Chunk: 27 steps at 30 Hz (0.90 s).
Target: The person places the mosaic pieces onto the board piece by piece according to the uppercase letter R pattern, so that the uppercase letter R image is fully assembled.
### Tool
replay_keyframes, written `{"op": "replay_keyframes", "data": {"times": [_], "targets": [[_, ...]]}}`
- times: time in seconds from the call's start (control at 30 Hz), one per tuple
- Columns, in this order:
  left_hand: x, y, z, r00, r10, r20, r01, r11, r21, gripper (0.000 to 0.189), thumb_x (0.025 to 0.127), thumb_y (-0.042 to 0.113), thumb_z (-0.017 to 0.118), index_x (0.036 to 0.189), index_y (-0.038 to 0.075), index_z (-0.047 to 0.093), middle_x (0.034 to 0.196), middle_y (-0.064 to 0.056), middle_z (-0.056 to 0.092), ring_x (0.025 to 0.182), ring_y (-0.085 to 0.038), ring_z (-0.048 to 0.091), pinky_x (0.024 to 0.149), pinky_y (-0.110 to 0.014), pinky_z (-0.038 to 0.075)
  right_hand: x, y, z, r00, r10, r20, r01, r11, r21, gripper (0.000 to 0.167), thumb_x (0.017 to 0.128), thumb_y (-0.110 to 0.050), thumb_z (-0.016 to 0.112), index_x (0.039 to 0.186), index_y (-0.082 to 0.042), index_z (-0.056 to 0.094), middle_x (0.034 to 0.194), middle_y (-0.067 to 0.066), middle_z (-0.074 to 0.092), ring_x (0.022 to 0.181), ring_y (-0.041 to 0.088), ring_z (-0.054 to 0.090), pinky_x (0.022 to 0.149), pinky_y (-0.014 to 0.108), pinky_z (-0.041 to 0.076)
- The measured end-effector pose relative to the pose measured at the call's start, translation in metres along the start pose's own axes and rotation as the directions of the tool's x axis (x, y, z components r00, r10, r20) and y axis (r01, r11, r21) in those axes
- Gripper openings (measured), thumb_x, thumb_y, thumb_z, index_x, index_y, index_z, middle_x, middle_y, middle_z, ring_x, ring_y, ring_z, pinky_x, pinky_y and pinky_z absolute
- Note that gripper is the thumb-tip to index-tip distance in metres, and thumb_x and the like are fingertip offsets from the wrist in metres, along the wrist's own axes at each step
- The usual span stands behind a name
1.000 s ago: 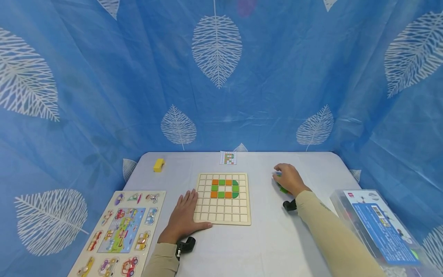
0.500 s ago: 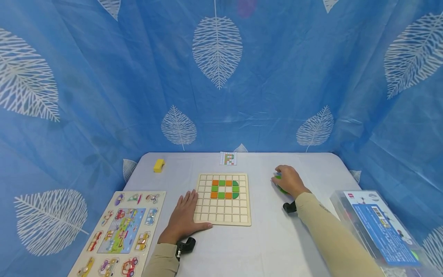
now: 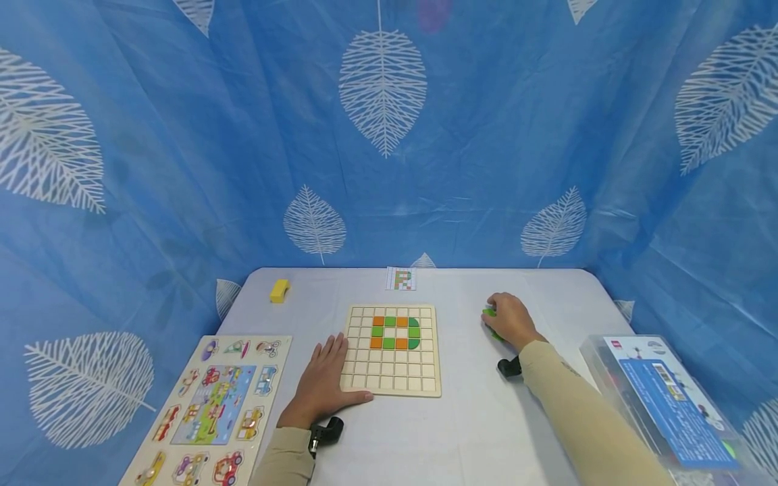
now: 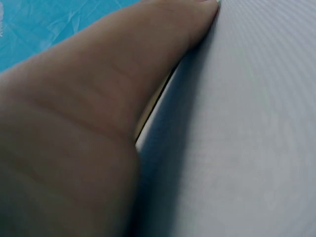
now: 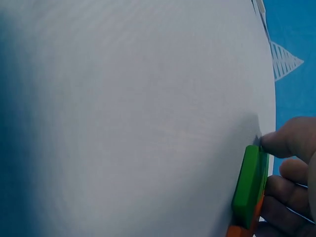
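My left hand (image 3: 323, 379) lies flat at the left edge of a square wooden grid board (image 3: 394, 383), with its thumb along the near edge. In the upper part of the board, orange, green and white tiles form a ring with a rounded right side. Right of the board, my right hand (image 3: 512, 320) pinches a green block (image 5: 247, 185) between thumb and curled fingers. An orange block (image 5: 237, 231) sits against it, partly out of frame. The palm hides other pieces in the head view. The left wrist view is mostly filled by the left hand (image 4: 84, 98).
A pattern card (image 3: 401, 279) lies behind the board. At the back left is a yellow block (image 3: 279, 291). A vehicle picture puzzle (image 3: 213, 405) occupies the left front, and a clear plastic case (image 3: 668, 398) the right. A blue curtain (image 3: 450, 202) surrounds the table.
My right hand shifts slightly over the pieces, its fingers working at the green ones. The left hand and the tiles on the board stay as they were.
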<state>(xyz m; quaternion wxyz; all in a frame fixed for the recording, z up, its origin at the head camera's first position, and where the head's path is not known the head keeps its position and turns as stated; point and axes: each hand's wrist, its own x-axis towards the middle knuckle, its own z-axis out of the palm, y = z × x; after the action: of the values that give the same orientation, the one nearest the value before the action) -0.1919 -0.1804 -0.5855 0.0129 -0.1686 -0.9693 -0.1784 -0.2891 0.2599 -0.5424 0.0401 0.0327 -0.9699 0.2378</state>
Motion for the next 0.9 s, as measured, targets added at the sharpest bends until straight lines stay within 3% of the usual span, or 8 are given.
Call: {"op": "replay_keyframes", "data": {"times": [0.33,0.6,0.9], "targets": [[-0.002,0.001,0.0,1.0,0.005,-0.009,-0.005,1.0,-0.002,0.137,0.07,0.091,0.068,0.165,0.0,0.029,0.171,-0.014,0.026,0.158,-0.033,0.017,0.127,-0.05,0.012,-0.002,-0.009,0.008,0.997,-0.064,-0.04,0.065,0.997,0.044,0.034,0.091,-0.002,0.074,0.122,0.01,0.069,0.11,0.022,0.068,0.105,0.039,0.065,0.094,0.056,0.054],[-0.001,0.001,0.0,1.0,0.002,-0.015,-0.002,1.0,-0.009,0.137,0.07,0.09,0.069,0.165,0.0,0.029,0.171,-0.015,0.026,0.158,-0.033,0.017,0.127,-0.05,0.011,-0.007,-0.036,0.02,0.993,-0.105,-0.045,0.108,0.992,0.063,0.032,0.09,-0.003,0.078,0.121,0.006,0.071,0.107,0.015,0.068,0.101,0.033,0.066,0.092,0.051,0.056],[-0.001,0.001,0.001,1.0,-0.003,-0.008,0.003,1.0,-0.002,0.137,0.07,0.089,0.07,0.165,0.0,0.029,0.171,-0.015,0.025,0.158,-0.033,0.017,0.127,-0.05,0.011,-0.014,-0.068,0.031,0.992,-0.127,-0.006,0.127,0.986,0.104,0.037,0.091,-0.007,0.081,0.126,0.001,0.071,0.113,0.011,0.069,0.105,0.027,0.066,0.099,0.048,0.055]]}}
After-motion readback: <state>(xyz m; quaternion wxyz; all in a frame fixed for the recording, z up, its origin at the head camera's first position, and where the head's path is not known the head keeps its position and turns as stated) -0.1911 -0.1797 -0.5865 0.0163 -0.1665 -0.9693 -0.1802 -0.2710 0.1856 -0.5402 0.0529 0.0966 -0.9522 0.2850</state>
